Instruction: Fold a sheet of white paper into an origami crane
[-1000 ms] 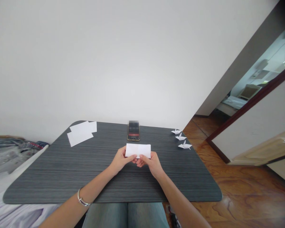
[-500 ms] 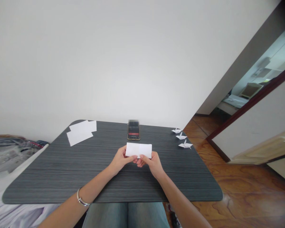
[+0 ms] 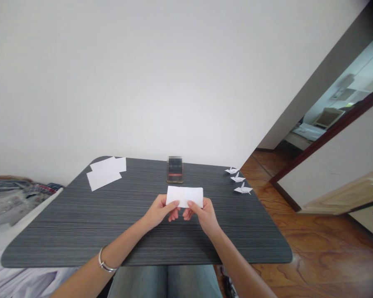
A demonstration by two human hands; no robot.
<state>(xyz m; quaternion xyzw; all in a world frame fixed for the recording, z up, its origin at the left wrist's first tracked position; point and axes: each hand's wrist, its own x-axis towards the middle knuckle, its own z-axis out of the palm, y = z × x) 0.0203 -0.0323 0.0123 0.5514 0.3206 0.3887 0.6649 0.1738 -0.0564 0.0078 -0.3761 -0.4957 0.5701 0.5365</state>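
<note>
A white folded sheet of paper (image 3: 185, 195) is held up over the middle of the dark table, its long side lying left to right. My left hand (image 3: 159, 210) grips its lower left part, thumb on the near face and fingers behind. On the other side my right hand (image 3: 205, 213) pinches the lower right part in the same way. The two thumbs are a little apart along the bottom edge, and curled fingertips of both hands show beneath the paper.
A phone (image 3: 175, 169) stands behind the paper. Several white sheets (image 3: 104, 181) overlap at the table's (image 3: 65, 231) back left. Three paper cranes (image 3: 243, 189) line the right edge. A white wall (image 3: 174, 82) rises behind; bundled fabric (image 3: 18, 203) lies at left.
My hands have moved slightly apart, with the thumbs and fingertips now separated. The paper has shifted a little to the right and shows slightly wider.
</note>
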